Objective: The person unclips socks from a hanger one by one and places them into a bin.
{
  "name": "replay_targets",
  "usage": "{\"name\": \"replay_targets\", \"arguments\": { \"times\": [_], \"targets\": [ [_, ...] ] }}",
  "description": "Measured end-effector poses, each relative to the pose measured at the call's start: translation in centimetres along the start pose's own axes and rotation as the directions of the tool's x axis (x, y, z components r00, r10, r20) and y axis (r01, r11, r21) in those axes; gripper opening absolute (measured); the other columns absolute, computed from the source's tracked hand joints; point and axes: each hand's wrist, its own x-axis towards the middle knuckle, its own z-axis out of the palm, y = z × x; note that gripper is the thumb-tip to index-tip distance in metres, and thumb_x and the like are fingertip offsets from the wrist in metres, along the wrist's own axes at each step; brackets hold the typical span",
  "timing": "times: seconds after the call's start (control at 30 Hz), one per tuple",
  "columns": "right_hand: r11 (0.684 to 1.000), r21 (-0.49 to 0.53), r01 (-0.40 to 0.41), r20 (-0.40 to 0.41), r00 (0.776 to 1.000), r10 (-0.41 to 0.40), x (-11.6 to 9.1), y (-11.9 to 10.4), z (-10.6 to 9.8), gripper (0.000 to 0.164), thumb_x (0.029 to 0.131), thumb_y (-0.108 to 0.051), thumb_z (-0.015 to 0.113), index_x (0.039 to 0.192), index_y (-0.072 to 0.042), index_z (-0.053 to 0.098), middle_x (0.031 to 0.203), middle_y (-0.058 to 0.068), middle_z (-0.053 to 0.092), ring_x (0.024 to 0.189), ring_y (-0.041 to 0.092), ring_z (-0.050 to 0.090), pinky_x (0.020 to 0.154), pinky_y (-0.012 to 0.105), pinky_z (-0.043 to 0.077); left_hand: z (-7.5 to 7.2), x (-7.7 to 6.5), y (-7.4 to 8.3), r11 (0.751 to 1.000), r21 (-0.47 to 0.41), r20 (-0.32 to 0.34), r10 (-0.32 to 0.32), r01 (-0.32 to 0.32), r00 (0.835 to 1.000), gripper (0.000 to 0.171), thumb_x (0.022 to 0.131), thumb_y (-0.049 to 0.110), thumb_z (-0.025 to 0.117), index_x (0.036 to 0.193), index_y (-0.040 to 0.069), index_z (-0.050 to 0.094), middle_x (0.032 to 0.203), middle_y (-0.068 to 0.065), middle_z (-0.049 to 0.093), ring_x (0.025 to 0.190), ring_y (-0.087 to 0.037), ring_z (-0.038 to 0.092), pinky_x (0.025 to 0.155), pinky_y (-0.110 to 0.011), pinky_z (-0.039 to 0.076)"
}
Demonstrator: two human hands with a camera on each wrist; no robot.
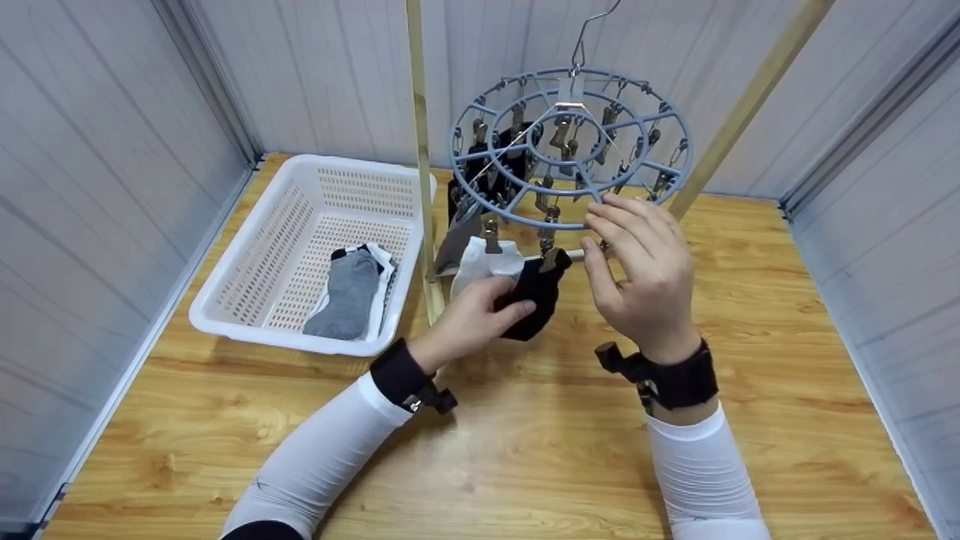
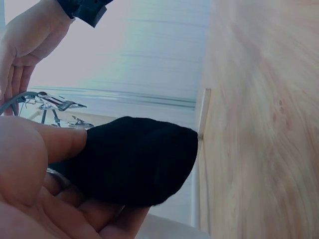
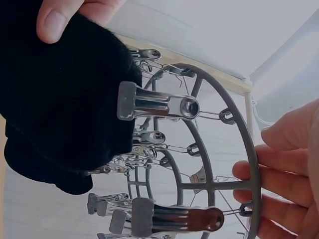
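Rack rim against my loose right hand, open room over tabletop before it, my left hand gripping a sock below it, pole and basket left.

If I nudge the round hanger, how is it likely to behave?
The hanger will likely swing or twist, since it hangs from one hook; the right hand at its edge may damp that. Its clips dangle beneath, so they will probably jiggle.
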Motion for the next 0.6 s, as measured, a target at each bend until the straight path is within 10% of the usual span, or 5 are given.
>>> {"name": "replay_targets", "arguments": {
  "times": [0.33, 0.6],
  "targets": [
    [0.978, 0.149, 0.146, -0.18, 0.977, -0.118, 0.6, -1.5, 0.5, 0.015, 0.097, -0.009, 0.075, 0.099, 0.004, 0.084, 0.108, 0.021, 0.082, 0.096, 0.043, 0.077, 0.094, 0.049, 0.062, -0.3, -0.3, 0.1, 1.0, -0.009, 0.024, 0.003, -0.003, 1.0, 0.018, 0.109, 0.021, 0.074, 0.105, 0.004, 0.071, 0.093, -0.003, 0.068, 0.084, -0.015, 0.064, 0.076, -0.037, 0.057],
    [0.98, 0.164, 0.114, 0.056, 0.991, -0.124, -0.5, -0.4, 0.7, 0.018, 0.102, -0.014, 0.075, 0.107, 0.0, 0.084, 0.102, 0.014, 0.082, 0.084, 0.035, 0.077, 0.074, 0.052, 0.063, -0.3, -0.3, 0.2, 0.996, -0.084, 0.063, -0.011, 0.016, 0.998, 0.018, 0.111, 0.019, 0.071, 0.117, 0.002, 0.075, 0.11, -0.009, 0.077, 0.097, -0.018, 0.074, 0.089, -0.039, 0.062]
  ]
}}
